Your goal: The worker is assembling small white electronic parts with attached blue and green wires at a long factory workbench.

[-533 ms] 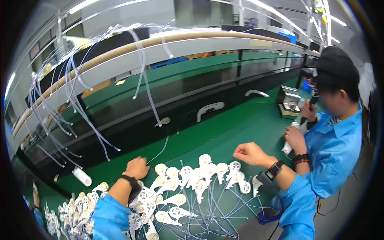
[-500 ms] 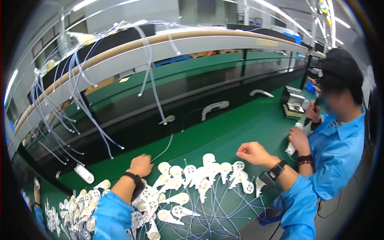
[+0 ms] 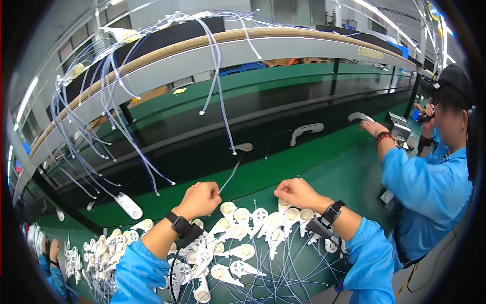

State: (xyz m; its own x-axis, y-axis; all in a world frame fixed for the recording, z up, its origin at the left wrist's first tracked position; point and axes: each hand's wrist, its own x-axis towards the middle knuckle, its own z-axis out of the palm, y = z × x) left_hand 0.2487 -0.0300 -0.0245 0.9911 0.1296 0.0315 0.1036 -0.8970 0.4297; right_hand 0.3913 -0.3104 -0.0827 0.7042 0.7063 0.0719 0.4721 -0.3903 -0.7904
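My left hand (image 3: 201, 198) is closed, its fingertips together at the lower end of a thin pale cable (image 3: 231, 178). That cable runs up to a round-ended white plastic part (image 3: 244, 147) on the dark strip. My right hand (image 3: 299, 194) is bent in a pinch just above a white part with a cream disc (image 3: 283, 204); whatever its fingertips hold, if anything, is hidden. Below and between my hands lies a spread of similar white parts (image 3: 242, 252), with cables (image 3: 283, 278) trailing from them toward me. Both wrists wear black bands with small dark devices.
A long shelf rail (image 3: 293, 43) crosses above the green table (image 3: 253, 185), with bundled cables (image 3: 217, 76) hanging down. Curved white handles (image 3: 308, 130) lie on the dark strip. At right a co-worker in blue (image 3: 425, 177) reaches over it. More white parts (image 3: 109, 253) are heaped at left.
My right hand has moved left, over the white parts. My left hand stays by the cable. The view has shifted, and the co-worker's arm now stretches toward a curved handle.
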